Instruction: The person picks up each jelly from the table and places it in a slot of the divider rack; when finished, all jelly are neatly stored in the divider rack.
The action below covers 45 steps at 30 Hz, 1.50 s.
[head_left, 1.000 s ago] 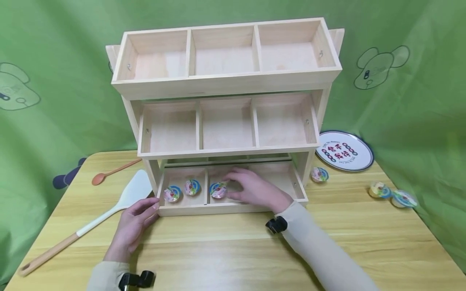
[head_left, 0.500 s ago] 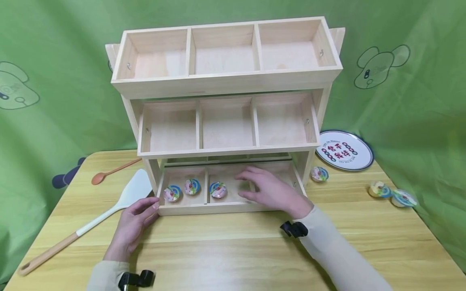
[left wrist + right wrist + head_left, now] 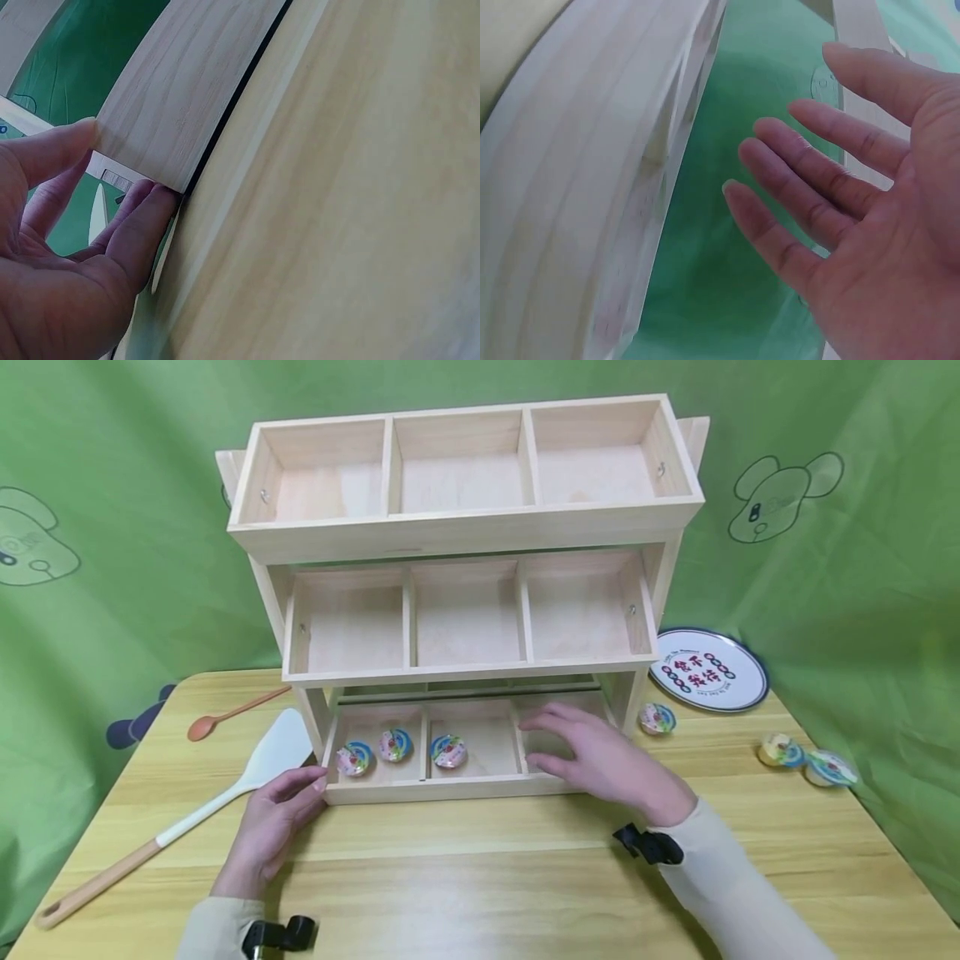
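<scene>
A wooden three-tier rack (image 3: 465, 535) stands on the table, each tier split into compartments. In its bottom tray (image 3: 480, 787) two jelly cups (image 3: 354, 759) lie in the left compartment, and one more jelly cup (image 3: 448, 751) lies in the middle one. My left hand (image 3: 273, 827) holds the tray's left front corner; the left wrist view shows thumb and fingertips (image 3: 142, 217) against that end. Above the tray's right compartment hovers my right hand (image 3: 600, 756), fingers spread and holding nothing. The right wrist view shows its bare palm (image 3: 885, 255).
Right of the rack sit a jelly cup (image 3: 657, 718), two touching jelly cups (image 3: 829, 769) and an oval plate (image 3: 708, 670). On the left lie a white spatula (image 3: 198, 814) with a wooden handle and a small wooden spoon (image 3: 204, 727). A green curtain (image 3: 862, 593) hangs behind.
My right hand has drawn away from the jelly cup in the middle compartment and shifted right, over the right compartment. That cup stays put. The left hand has stayed at the tray corner.
</scene>
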Each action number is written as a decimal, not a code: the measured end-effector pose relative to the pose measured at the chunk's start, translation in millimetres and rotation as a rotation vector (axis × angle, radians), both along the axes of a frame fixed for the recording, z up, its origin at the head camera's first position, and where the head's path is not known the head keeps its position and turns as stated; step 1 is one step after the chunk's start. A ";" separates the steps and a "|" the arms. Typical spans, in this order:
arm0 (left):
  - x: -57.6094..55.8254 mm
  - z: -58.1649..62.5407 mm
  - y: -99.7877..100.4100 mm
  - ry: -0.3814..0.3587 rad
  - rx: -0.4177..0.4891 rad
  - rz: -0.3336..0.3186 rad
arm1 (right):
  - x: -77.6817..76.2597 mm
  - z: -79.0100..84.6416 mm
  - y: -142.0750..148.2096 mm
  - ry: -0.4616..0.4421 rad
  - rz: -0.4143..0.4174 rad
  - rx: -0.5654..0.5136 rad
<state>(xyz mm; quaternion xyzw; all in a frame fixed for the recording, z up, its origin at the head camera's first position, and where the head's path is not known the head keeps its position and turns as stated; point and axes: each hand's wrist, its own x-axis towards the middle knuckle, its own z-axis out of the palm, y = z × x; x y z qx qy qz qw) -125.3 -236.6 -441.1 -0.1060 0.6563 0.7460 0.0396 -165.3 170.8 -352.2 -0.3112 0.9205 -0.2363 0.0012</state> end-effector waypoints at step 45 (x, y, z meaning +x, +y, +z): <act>-0.1 -3.8 -0.1 0.032 -0.005 0.021 | -6.5 -23.7 135.2 -0.004 -0.331 -0.005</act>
